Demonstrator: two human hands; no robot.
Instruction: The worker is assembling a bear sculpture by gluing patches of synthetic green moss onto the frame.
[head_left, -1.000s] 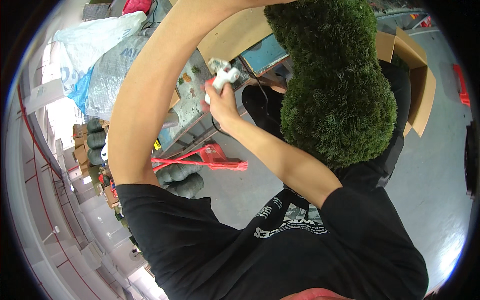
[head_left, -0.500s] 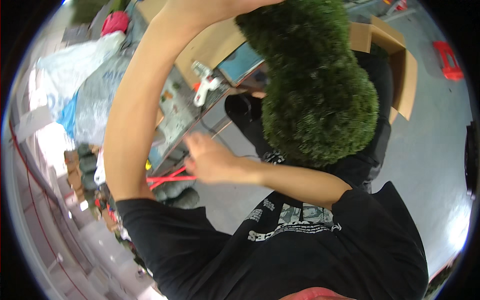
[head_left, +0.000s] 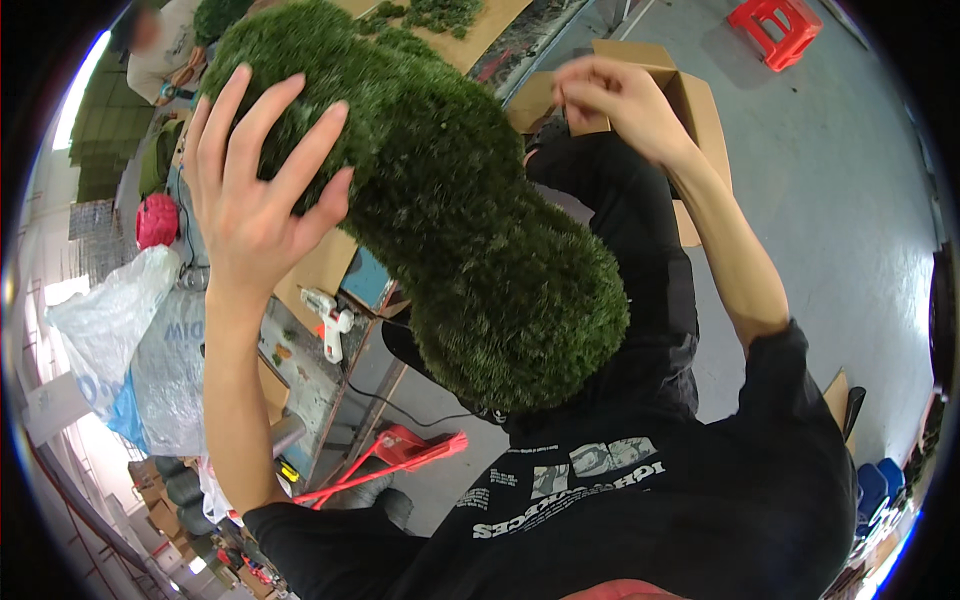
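Note:
A large, lumpy topiary form (head_left: 510, 290) covered in green artificial grass leans across my lap, its upper part over the workbench. My left hand (head_left: 255, 190) lies against its upper left side with the fingers spread. To the right of the form, my right hand (head_left: 625, 105) is raised above a cardboard box, its fingers curled and pinched together. Whatever may be between those fingertips is too small to make out. A white hot glue gun (head_left: 330, 325) rests on the workbench (head_left: 310, 375) to the left of the form, with a dark cord nearby.
An open cardboard box (head_left: 700, 120) stands beyond my right knee, and a red plastic stool (head_left: 775, 30) is farther off. At left are plastic bags (head_left: 165, 350) and a red long-handled dustpan (head_left: 410, 450). Another person (head_left: 165, 50) works at the far left.
My right hand has swung from the left, near the bench, over to the right above the box. The topiary form has tilted leftward, and my left hand has come into view against it.

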